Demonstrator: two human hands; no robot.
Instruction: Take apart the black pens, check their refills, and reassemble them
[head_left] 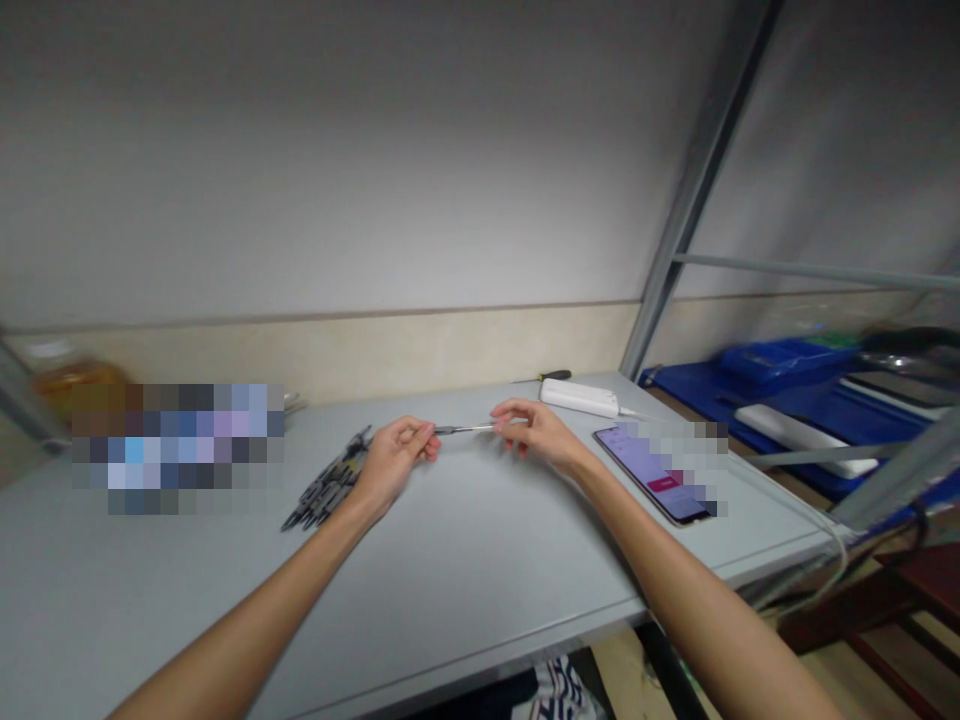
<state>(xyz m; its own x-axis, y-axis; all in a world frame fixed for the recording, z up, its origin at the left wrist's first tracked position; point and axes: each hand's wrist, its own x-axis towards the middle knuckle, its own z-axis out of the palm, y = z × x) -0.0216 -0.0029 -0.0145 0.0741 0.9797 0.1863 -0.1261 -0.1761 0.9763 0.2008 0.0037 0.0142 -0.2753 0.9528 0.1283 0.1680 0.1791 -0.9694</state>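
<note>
Both hands are raised just above the grey table [465, 560], near its centre, and share one object. The left hand [394, 460] is closed, thumb and fingertips pinched on the dark end of a slim pen [465, 429]. The right hand [536, 432] is closed likewise, fingertips pinched on the pale opposite end. The pen lies level between the two hands, at 3 o'clock from the left hand and 9 o'clock from the right, clear of the tabletop. Blur prevents telling whether it is whole or partly separated.

At 8 o'clock from the left hand, just beside the wrist, a bundle of dark pens [330, 485] lies flat on the table, tips pointing toward the near left.

At 4 o'clock from the right hand, near it, a smartphone [649, 470] lies face up with its screen lit; part of the screen is masked. At 1 o'clock from the right hand, a white power bank [579, 398] lies near the table's far edge, with a cable leaving its right end. Just beyond it, against the wall, lies a screwdriver [544, 377] with a black and yellow handle.

A grey metal rack upright [697, 190] rises at the table's far right corner. Beyond it, blue trays [780, 365] sit on a lower shelf. A masked area covers items at the table's far left.
</note>
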